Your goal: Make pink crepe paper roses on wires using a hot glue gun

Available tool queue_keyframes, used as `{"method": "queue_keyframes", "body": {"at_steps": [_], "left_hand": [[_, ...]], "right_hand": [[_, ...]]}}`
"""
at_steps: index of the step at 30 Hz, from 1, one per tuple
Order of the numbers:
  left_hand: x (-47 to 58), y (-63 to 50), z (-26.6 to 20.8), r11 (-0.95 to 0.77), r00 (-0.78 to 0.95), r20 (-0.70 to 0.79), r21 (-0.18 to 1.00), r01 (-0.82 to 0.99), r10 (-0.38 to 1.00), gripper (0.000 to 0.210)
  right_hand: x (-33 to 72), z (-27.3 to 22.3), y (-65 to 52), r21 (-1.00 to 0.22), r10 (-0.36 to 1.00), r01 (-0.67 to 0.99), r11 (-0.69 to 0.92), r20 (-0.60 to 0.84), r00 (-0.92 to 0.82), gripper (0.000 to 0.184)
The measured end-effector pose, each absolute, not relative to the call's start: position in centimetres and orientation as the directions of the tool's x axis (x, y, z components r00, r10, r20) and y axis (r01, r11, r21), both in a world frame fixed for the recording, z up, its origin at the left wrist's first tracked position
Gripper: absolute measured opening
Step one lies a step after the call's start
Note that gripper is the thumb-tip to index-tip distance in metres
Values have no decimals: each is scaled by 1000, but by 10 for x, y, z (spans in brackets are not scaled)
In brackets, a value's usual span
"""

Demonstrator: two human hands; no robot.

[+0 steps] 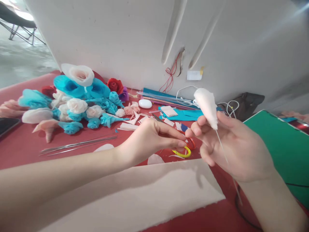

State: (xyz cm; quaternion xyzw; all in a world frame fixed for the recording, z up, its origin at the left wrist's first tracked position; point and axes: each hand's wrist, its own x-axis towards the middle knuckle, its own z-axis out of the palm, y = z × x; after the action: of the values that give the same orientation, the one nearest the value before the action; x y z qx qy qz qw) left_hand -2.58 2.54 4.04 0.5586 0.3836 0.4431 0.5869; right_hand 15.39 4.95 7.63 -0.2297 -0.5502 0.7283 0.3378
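My right hand [238,149] holds up a pale crepe-paper flower bud [205,104] on a thin wire stem. The bud rests between its thumb and fingers, and the stem slants down across the palm. To its left, my left hand [154,140] is closed in a pinch; whatever is between the fingertips is too small to make out. Just below those fingertips are scissors with yellow and orange handles [182,154], partly hidden by the hand. Whether the hand touches them I cannot tell. A long strip of pale paper [154,193] lies beneath both hands.
Blue, white, pink and red paper flowers [79,106] are heaped at the left. Loose wires [77,145] lie before them. Paper scraps [127,126], blue paper [190,115] and a white oval object [145,103] lie farther back. A green board [282,145] stands at right.
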Motion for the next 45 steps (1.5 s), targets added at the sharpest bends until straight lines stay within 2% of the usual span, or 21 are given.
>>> {"method": "queue_keyframes", "body": {"at_steps": [5, 8, 12, 17, 23, 26, 30, 35, 39, 41, 45], "left_hand": [[-25, 25, 42, 97, 329, -46, 985, -142, 943, 8], [-24, 26, 42, 164, 348, -90, 968, -190, 933, 4], [-24, 28, 42, 172, 333, -97, 963, -205, 938, 13], [-27, 33, 37, 95, 370, -81, 995, -20, 925, 9], [-29, 37, 32, -52, 328, -8, 984, 173, 945, 6], [-31, 39, 33, -152, 304, 63, 948, 279, 950, 7], [-37, 42, 31, -254, 292, 144, 887, 386, 946, 19], [-42, 50, 22, -370, 297, 247, 788, 493, 922, 32], [-46, 57, 16, -450, 324, 318, 718, 532, 891, 12], [-47, 59, 16, -447, 321, 316, 714, 540, 893, 7], [-45, 55, 20, -428, 307, 308, 756, 495, 900, 22]], "right_hand": [[153, 75, 46, -981, 725, -168, -98, 46, -688, 41], [151, 74, 44, -990, 743, -131, -51, 50, -667, 36], [148, 72, 41, -994, 757, -106, -35, 43, -652, 30], [150, 72, 46, -968, 796, -222, -117, 43, -604, 36], [154, 76, 54, -905, 862, -343, -253, -49, -504, 28], [155, 76, 57, -859, 840, -393, -328, -75, -537, 24], [156, 76, 58, -780, 799, -455, -429, -93, -594, 21], [156, 78, 56, -764, 785, -474, -438, -68, -616, 28], [156, 77, 55, -775, 757, -456, -438, -43, -652, 28], [156, 76, 56, -793, 738, -437, -425, -23, -675, 28], [155, 73, 58, -818, 718, -408, -405, -8, -696, 31]]}}
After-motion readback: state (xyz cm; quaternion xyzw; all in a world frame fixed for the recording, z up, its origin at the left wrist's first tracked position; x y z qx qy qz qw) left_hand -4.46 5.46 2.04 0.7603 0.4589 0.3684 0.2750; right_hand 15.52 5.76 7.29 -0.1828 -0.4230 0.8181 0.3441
